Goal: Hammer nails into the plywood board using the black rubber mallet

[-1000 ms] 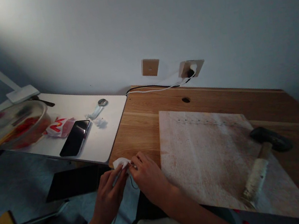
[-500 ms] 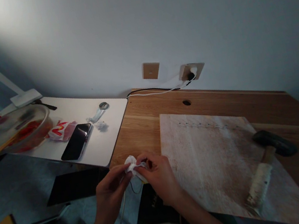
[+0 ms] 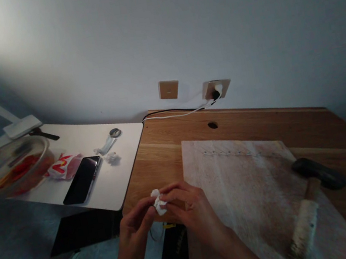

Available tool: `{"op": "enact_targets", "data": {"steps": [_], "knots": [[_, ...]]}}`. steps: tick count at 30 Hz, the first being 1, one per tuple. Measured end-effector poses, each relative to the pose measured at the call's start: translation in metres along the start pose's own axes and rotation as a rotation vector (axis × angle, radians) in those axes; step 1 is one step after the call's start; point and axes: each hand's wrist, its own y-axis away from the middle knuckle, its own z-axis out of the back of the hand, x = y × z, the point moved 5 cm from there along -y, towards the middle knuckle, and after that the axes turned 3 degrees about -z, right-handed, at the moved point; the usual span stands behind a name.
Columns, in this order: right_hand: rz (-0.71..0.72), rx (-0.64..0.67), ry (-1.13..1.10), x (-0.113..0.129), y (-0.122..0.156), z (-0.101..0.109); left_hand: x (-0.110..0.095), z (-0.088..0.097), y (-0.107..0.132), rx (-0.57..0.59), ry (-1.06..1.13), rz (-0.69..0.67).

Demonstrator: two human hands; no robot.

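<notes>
Both my hands meet at the near left corner of the wooden desk [image 3: 163, 149]. My left hand [image 3: 136, 230] and my right hand [image 3: 192, 212] pinch a small crumpled white wad of tissue [image 3: 157, 201] between their fingertips. The wad is lifted just above the desk's front edge. A thin cord hangs below my hands. A pale stone slab [image 3: 252, 187] lies on the desk just right of my right hand.
A hammer [image 3: 307, 202] with a dark head rests on the slab's right side. The white side table [image 3: 122, 182] at left carries a black phone [image 3: 82, 180], a red and white wrapper [image 3: 61, 166], a glass bowl [image 3: 7, 168] and small bits. Cables run to a wall socket [image 3: 216, 89].
My hands have risen and shifted a little right with the white wad, which is now more crumpled. The view has tilted slightly left and down.
</notes>
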Motion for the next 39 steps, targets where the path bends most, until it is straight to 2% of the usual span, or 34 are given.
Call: {"op": "enact_targets", "data": {"steps": [3,5,9,12,16,19,23,25,28,30,32,35,39], "knots": [[0.004,-0.057,-0.033,0.000,0.002,0.002,-0.011,-0.007,-0.001,0.069,-0.053,-0.102],[-0.061,-0.072,-0.136,-0.006,0.002,0.002,-0.018,-0.009,-0.003,0.080,-0.092,-0.175],[-0.226,0.018,-0.403,-0.020,0.002,0.000,-0.026,-0.007,-0.005,0.112,-0.216,-0.330],[-0.181,0.093,-0.348,-0.016,-0.001,0.000,-0.031,-0.001,-0.009,0.143,-0.423,-0.451],[-0.058,0.143,-0.160,-0.002,0.002,-0.005,-0.040,0.015,-0.033,0.091,-0.658,-0.590],[-0.042,0.123,-0.044,-0.002,0.011,-0.010,-0.046,0.038,-0.068,0.007,-0.714,-0.593],[-0.038,0.116,-0.011,-0.012,0.024,-0.009,-0.063,0.069,-0.122,-0.113,-0.782,-0.574],[-0.032,0.129,-0.020,-0.017,0.029,-0.007,-0.078,0.077,-0.145,-0.179,-0.812,-0.589],[-0.022,0.157,-0.036,-0.025,0.037,-0.009,-0.092,0.079,-0.172,-0.229,-0.928,-0.517],[-0.009,0.166,-0.057,-0.032,0.043,-0.017,-0.095,0.079,-0.185,-0.253,-0.980,-0.485],[0.017,0.123,-0.090,-0.039,0.050,-0.027,-0.095,0.079,-0.193,-0.262,-1.003,-0.503],[0.051,0.009,-0.138,-0.050,0.057,-0.039,-0.090,0.082,-0.202,-0.211,-1.046,-0.509],[0.022,0.001,-0.104,-0.057,0.062,-0.045,-0.087,0.087,-0.207,-0.174,-1.071,-0.454]]}}
